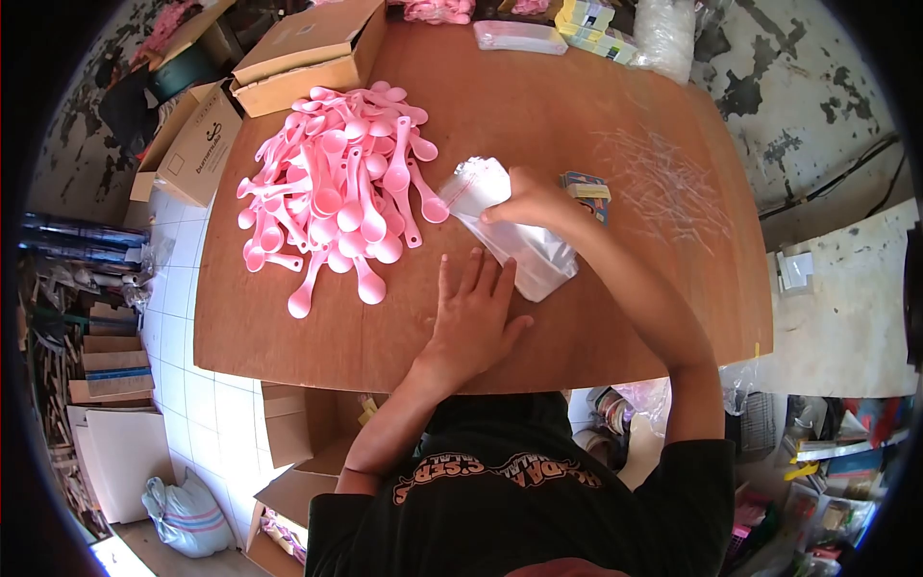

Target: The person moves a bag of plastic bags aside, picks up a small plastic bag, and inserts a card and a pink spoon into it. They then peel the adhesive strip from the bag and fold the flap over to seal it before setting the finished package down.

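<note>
My left hand (476, 322) lies flat on the wooden table (461, 96), fingers spread, holding nothing. Just above its fingertips is a stack of clear plastic bags (543, 264), slanting across the tabletop. My right hand (531, 204) is closed on the upper part of these bags, thumb towards the left; its fingertips are partly hidden. A large heap of pink plastic measuring spoons (336, 178) spreads to the left of both hands, and one spoon's bowl reaches the edge of the bags. Behind my right wrist sits a small stack of printed cards (586, 192), partly covered by the arm.
Thin clear strips (668, 188) lie scattered at the right. A cardboard box (308, 58) stands at the back left. Along the back edge are a pack of plastic sleeves (519, 37), yellowish card bundles (596, 29) and a clear plastic roll (665, 38). An open carton (197, 144) stands beside the table.
</note>
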`<state>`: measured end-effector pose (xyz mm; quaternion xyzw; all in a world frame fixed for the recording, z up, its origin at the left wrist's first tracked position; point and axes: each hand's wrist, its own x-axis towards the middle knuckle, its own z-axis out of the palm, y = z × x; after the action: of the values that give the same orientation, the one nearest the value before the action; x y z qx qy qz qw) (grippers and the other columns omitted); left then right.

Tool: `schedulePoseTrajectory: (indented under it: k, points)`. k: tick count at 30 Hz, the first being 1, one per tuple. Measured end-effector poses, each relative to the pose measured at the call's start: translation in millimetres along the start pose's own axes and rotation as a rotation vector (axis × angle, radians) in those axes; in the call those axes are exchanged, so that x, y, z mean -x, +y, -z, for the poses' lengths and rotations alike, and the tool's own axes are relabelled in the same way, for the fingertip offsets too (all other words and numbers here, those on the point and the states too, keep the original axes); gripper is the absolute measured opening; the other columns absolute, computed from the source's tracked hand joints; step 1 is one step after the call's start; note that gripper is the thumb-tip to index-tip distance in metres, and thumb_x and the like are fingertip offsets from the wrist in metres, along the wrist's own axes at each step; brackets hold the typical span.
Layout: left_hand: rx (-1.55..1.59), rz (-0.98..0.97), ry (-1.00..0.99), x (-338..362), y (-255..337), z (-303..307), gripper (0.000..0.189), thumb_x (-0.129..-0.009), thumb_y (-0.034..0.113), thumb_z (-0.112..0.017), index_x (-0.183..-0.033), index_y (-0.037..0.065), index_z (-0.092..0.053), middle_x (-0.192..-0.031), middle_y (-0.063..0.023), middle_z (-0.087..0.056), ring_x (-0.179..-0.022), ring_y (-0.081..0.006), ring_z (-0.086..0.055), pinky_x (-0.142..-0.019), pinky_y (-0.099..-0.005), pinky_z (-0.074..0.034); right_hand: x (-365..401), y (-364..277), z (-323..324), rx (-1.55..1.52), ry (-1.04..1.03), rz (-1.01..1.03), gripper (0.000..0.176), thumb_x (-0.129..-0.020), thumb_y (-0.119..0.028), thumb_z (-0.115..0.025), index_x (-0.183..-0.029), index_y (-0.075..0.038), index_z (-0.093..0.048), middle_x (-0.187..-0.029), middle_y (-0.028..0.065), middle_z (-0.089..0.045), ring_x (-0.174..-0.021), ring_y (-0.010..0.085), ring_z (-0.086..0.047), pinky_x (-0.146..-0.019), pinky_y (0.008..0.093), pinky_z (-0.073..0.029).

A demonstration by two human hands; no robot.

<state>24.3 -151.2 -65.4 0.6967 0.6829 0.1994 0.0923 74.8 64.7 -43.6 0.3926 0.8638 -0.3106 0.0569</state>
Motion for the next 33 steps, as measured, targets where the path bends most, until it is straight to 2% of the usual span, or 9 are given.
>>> schedulePoseTrajectory:
  k: [8,15,22,25,27,28,30,32,33]
  points:
    - [-0.016,-0.009,-0.002,1.8,-1.9,-4.0,0.072,-0.087,0.043,-0.058,-0.140,-0.002,-0.036,-0.138,-0.0239,-0.042,-0.138,-0.0377,-0.028,-0.112,-0.0617,-0.007,10.1,-1.7,-5.4,-0.152,0.151,0.044,0.060,-0.064,-0.022,-0.081,-0.112,0.006,-0.058,-0.104,0.0208,-0.066,-0.097,0.0277,-0.065,-0.080,0.0357,-0.050]
    - [-0.027,-0.013,0.014,2.1,-1.8,-4.4,0.072,-0.087,0.043,-0.057,-0.140,-0.002,-0.037,-0.138,-0.0235,-0.042,-0.138,-0.0370,-0.029,-0.112,-0.0623,-0.009,6.0,2.8,-1.1,-0.321,0.050,-0.091,0.060,-0.063,-0.012,-0.081,-0.114,0.003,-0.055,-0.103,0.0156,-0.064,-0.098,0.0264,-0.062,-0.083,0.0359,-0.049]
    - [-0.009,-0.002,0.032,2.8,-0.4,-2.3,0.069,-0.086,0.041,-0.060,-0.138,-0.001,-0.039,-0.139,-0.0227,-0.042,-0.138,-0.0369,-0.029,-0.112,-0.0613,-0.010,31.4,3.5,-20.8,-0.101,0.433,0.283,0.061,-0.071,-0.003,-0.071,-0.124,0.000,-0.042,-0.111,0.0206,-0.059,-0.098,0.0328,-0.061,-0.084,0.0393,-0.048]
    - [0.275,0.021,-0.023,5.3,-4.2,12.7,0.064,-0.080,0.028,-0.071,-0.131,0.000,-0.044,-0.132,-0.0222,-0.047,-0.133,-0.0346,-0.035,-0.111,-0.0538,-0.024,71.7,-21.2,-2.7,0.006,0.453,0.398,0.059,-0.072,0.002,-0.065,-0.126,-0.002,-0.041,-0.110,0.0226,-0.058,-0.097,0.0366,-0.061,-0.083,0.0425,-0.047]
    - [0.832,0.443,0.270,12.6,-5.8,13.9,0.059,-0.072,0.012,-0.078,-0.122,0.002,-0.049,-0.125,-0.0224,-0.048,-0.122,-0.0359,-0.045,-0.102,-0.0472,-0.036,98.5,-36.6,8.5,0.037,0.411,0.405,0.058,-0.072,0.004,-0.063,-0.126,-0.002,-0.042,-0.108,0.0226,-0.059,-0.096,0.0379,-0.060,-0.082,0.0442,-0.047]
    - [0.831,0.448,0.262,12.4,-7.1,15.3,0.059,-0.072,0.012,-0.078,-0.122,0.002,-0.049,-0.125,-0.0224,-0.048,-0.122,-0.0359,-0.045,-0.102,-0.0472,-0.036,108.7,-39.7,11.8,0.154,0.359,0.477,0.057,-0.069,0.004,-0.063,-0.123,0.000,-0.043,-0.094,0.0204,-0.062,-0.087,0.0369,-0.063,-0.074,0.0445,-0.047]
    - [0.438,0.203,0.778,4.2,-12.1,20.2,0.068,-0.066,-0.001,-0.079,-0.125,0.000,-0.046,-0.123,-0.0193,-0.048,-0.108,-0.0330,-0.053,-0.090,-0.0393,-0.046,118.3,-37.0,7.0,0.267,0.303,0.543,0.057,-0.066,0.005,-0.063,-0.120,0.003,-0.045,-0.079,0.0182,-0.064,-0.079,0.0359,-0.065,-0.066,0.0447,-0.047]
    - [0.369,0.126,0.698,1.6,-19.0,24.5,0.075,-0.065,-0.002,-0.080,-0.130,0.001,-0.043,-0.127,-0.0171,-0.046,-0.102,-0.0294,-0.056,-0.083,-0.0364,-0.050,121.9,-28.5,-5.1,0.430,0.291,0.651,0.058,-0.065,0.003,-0.064,-0.120,0.002,-0.045,-0.081,0.0153,-0.065,-0.078,0.0325,-0.066,-0.063,0.0424,-0.045]
    - [0.571,0.142,0.525,2.5,-19.8,23.0,0.074,-0.065,-0.002,-0.079,-0.130,0.002,-0.043,-0.126,-0.0160,-0.047,-0.105,-0.0284,-0.054,-0.082,-0.0355,-0.050,120.5,-20.8,-13.9,0.471,0.336,0.709,0.056,-0.066,0.002,-0.065,-0.119,0.001,-0.046,-0.086,0.0143,-0.065,-0.082,0.0300,-0.065,-0.066,0.0402,-0.043]
